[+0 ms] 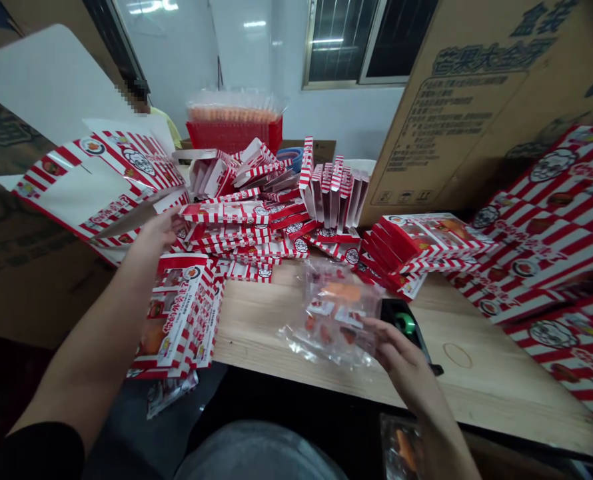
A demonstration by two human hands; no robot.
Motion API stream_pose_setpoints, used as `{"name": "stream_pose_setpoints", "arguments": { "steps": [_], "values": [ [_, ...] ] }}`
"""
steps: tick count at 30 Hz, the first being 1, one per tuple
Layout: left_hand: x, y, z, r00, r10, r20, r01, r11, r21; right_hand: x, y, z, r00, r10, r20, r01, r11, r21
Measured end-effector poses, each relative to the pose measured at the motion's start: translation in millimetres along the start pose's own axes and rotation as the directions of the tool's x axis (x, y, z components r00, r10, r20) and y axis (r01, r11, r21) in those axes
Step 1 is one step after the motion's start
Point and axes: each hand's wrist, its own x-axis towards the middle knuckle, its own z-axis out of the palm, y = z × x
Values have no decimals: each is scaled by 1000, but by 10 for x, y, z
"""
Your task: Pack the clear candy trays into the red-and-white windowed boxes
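My left hand (161, 230) reaches to the left end of the pile, its fingers bent around the end of a red-and-white striped flat box (226, 211). My right hand (396, 350) pinches the right edge of a clear plastic bag (321, 343) over the table. Through the bag show an orange piece, small printed cards and several reddish pieces. Below my left forearm, a stack of striped window boxes (171, 320) lies at the table's front edge. Just behind my right hand is a black tape dispenser (419, 340) with a green core.
Striped boxes (334, 193) stand upright at the back, beside a red basket (234, 133) of clear packs. More boxes (426, 240) are stacked right. An opened striped carton (121, 180) is at left; large cardboard boxes (451, 133) flank the table (256, 320). A person (164, 123) is behind.
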Motion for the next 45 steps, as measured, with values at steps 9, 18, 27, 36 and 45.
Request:
{"name": "stream_pose_setpoints", "arguments": {
  "steps": [9, 18, 27, 36, 45],
  "values": [
    [-261, 198, 246, 995, -12, -94, -3, 988, -157, 117, 97, -97, 723, -691, -6, 410, 435, -802],
    [-1456, 345, 182, 909, 417, 20, -416, 908, -47, 202, -622, 193, 600, -309, -738, 588, 796, 145],
    [-2129, -327, 818, 729, 103, 677, -97, 994, -46, 491, -617, 686, 857, -118, -502, 435, 688, 581],
    [-2288, -559, 898, 840, 37, 542, 131, 954, -268, 457, -462, 479, 978, 13, -209, 93, 868, 488],
    [-2165, -647, 836, 758, -43, 651, 104, 993, -55, 301, -485, 319, 994, 5, 109, -35, 963, 268]
  ]
}}
